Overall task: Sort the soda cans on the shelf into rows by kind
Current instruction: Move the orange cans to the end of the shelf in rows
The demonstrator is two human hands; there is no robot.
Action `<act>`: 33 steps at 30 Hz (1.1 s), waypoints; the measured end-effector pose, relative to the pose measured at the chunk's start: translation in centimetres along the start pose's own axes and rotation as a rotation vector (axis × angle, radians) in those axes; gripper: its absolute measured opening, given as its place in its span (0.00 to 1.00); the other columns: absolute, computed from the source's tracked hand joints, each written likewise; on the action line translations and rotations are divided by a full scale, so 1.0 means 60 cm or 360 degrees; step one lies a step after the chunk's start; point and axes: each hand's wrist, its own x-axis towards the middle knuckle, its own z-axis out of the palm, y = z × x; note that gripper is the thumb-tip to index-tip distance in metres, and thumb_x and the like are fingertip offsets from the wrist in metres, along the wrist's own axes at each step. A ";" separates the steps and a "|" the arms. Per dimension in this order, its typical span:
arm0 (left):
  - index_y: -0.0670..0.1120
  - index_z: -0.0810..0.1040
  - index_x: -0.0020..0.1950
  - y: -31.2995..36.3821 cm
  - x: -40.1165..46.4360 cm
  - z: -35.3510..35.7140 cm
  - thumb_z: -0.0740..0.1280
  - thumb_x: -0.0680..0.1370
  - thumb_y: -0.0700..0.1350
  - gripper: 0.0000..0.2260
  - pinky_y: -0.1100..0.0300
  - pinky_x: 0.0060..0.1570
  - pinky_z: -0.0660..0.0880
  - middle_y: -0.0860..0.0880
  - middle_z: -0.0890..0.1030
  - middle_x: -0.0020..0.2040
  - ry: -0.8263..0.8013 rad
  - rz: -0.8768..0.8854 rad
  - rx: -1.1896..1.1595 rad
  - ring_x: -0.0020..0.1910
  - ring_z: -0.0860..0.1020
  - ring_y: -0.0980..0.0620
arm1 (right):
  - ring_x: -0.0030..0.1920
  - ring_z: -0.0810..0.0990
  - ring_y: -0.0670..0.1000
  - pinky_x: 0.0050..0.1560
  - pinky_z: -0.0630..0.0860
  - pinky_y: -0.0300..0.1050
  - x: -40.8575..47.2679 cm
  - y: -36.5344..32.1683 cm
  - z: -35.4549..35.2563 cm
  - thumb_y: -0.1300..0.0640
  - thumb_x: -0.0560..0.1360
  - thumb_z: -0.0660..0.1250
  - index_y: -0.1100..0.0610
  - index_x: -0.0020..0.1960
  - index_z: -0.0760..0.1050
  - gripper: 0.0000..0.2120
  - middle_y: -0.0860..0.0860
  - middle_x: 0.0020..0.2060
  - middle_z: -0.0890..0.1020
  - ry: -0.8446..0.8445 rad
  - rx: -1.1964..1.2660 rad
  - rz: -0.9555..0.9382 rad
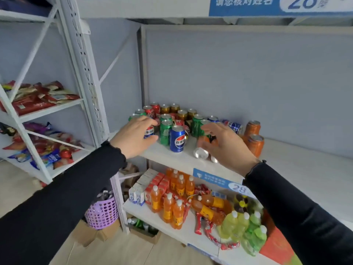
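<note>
Soda cans [172,123] standing mixed in a cluster at the left end of the white shelf [298,169], kinds jumbled — no rows showing.

Green cans: two upright mid-cluster [165,131], more at the left rear [140,112] and just behind the right hand's fingertips [196,125].
Red cans [151,109] standing at the back left; gold cans [182,114] sitting behind the greens, toward the rear wall.
Blue can [177,138] standing upright at the front of the cluster, between the two hands. Second blue can [149,131] showing only partly behind the left hand. Third blue can [232,125] lying on its side toward the right rear.
Orange cans [255,142] standing upright at the right edge of the group, slightly apart from the rest. Tipped can [201,153] lying with its silver base facing the camera, under the right hand.

Left hand [133,136] reaching in from the left, fingers curving around the partly hidden blue can, thumb below it — actual contact not resolvable.
Right hand [227,146] hovering over the tipped can, fingers spread and loosely bent, gripping nothing visible.

Lower shelf [172,234] holding orange drink bottles [168,205], green drink bottles [246,226] and small cartons [150,186]. Purple basket [102,213] sitting on the floor at left.
</note>
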 end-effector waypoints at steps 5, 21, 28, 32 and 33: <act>0.46 0.71 0.73 -0.075 0.146 0.023 0.65 0.81 0.47 0.20 0.55 0.68 0.64 0.46 0.71 0.72 -0.0040 -0.0042 0.0076 0.70 0.70 0.46 | 0.63 0.76 0.53 0.62 0.75 0.52 0.154 0.059 0.023 0.47 0.79 0.66 0.51 0.72 0.70 0.22 0.50 0.64 0.78 -0.0072 -0.0010 -0.0025; 0.47 0.67 0.77 -0.254 0.506 0.129 0.64 0.82 0.47 0.23 0.55 0.66 0.67 0.45 0.72 0.71 -0.0506 0.0174 0.0225 0.69 0.71 0.45 | 0.63 0.76 0.59 0.63 0.72 0.51 0.512 0.121 0.182 0.54 0.80 0.64 0.61 0.67 0.73 0.18 0.58 0.63 0.78 -0.0593 -0.0383 0.0324; 0.49 0.74 0.70 -0.294 0.617 0.198 0.69 0.78 0.49 0.20 0.54 0.58 0.73 0.45 0.78 0.65 -0.0761 0.0434 0.0292 0.61 0.77 0.44 | 0.61 0.78 0.57 0.60 0.76 0.49 0.590 0.130 0.272 0.47 0.78 0.66 0.58 0.64 0.77 0.20 0.56 0.65 0.78 -0.0686 -0.0621 0.0624; 0.50 0.78 0.63 -0.300 0.657 0.234 0.69 0.76 0.50 0.16 0.53 0.50 0.78 0.46 0.82 0.56 -0.0897 0.0599 0.0437 0.49 0.80 0.46 | 0.46 0.77 0.53 0.44 0.72 0.44 0.605 0.133 0.310 0.46 0.78 0.65 0.56 0.52 0.76 0.13 0.54 0.51 0.82 -0.0783 -0.0647 0.0839; 0.50 0.78 0.63 -0.299 0.664 0.242 0.69 0.76 0.50 0.16 0.55 0.48 0.76 0.46 0.82 0.56 -0.0907 0.0636 0.0471 0.48 0.79 0.46 | 0.46 0.77 0.54 0.45 0.72 0.45 0.606 0.134 0.317 0.46 0.78 0.65 0.56 0.54 0.76 0.14 0.54 0.51 0.82 -0.0793 -0.0668 0.0876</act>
